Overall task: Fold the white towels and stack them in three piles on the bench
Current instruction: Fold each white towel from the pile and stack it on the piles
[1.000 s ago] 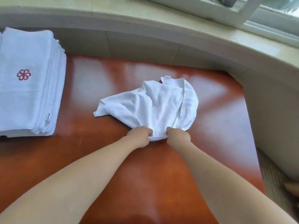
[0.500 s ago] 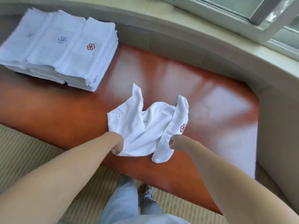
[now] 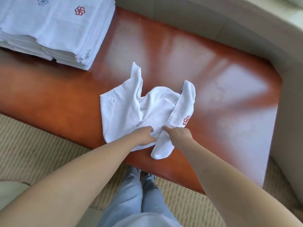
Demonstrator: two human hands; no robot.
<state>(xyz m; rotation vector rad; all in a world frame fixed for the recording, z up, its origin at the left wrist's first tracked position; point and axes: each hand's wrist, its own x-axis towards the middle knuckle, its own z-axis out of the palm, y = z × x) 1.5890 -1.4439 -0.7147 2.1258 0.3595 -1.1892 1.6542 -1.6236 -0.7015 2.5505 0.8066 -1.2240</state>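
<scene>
Head view.

Towel (image 3: pixel 147 110): white, crumpled and unfolded, lying at the centre of the frame on the surface (image 3: pixel 213 76), near its front edge. Red flower emblem (image 3: pixel 186 120) on its right flap.

Left hand (image 3: pixel 144 134): on the towel's near edge, fingers curled onto the cloth, gripping it.

Right hand (image 3: pixel 179 134): just beside the left, fingers bent down and pinching the towel's hemmed strip.

Folded towels (image 3: pixel 54 28): white piles in the upper left of the frame, side by side on the same surface, well apart from the loose towel; one red and one blue emblem on top.

Surface: glossy reddish-brown wood.

Floor (image 3: pixel 41 145): striped beige carpet, lower frame.

Legs (image 3: pixel 139 194): light blue trousers, bottom centre.
</scene>
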